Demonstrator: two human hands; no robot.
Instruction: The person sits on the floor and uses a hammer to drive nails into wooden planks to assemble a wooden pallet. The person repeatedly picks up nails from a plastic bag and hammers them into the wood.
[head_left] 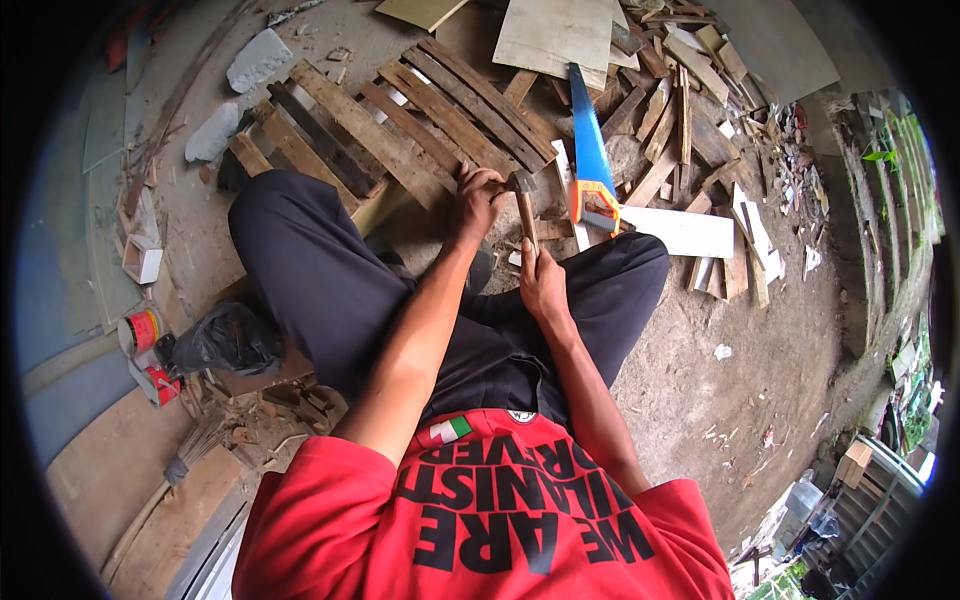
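My right hand (543, 284) is wrapped round the wooden handle of a hammer (528, 216). The dark hammer head is up beside the fingers of my left hand (478, 202). That left hand is closed, its fingers curled together at the near edge of a slatted wooden pallet (395, 150); anything pinched in them is too small or hidden to make out. Worn brown boards with gaps between them make up the pallet, which lies in front of my bent legs. Just right of the hammer, a handsaw (592, 150) with a blue blade and an orange-yellow handle leans on the scrap wood.
A heap of broken boards (680, 110) spreads over the far right, with a plywood sheet (553, 35) at the back. A white board (682, 231) lies beside my right knee. To the left are a black plastic bag (229, 340), red tins (140, 330) and a stick broom (192, 445).
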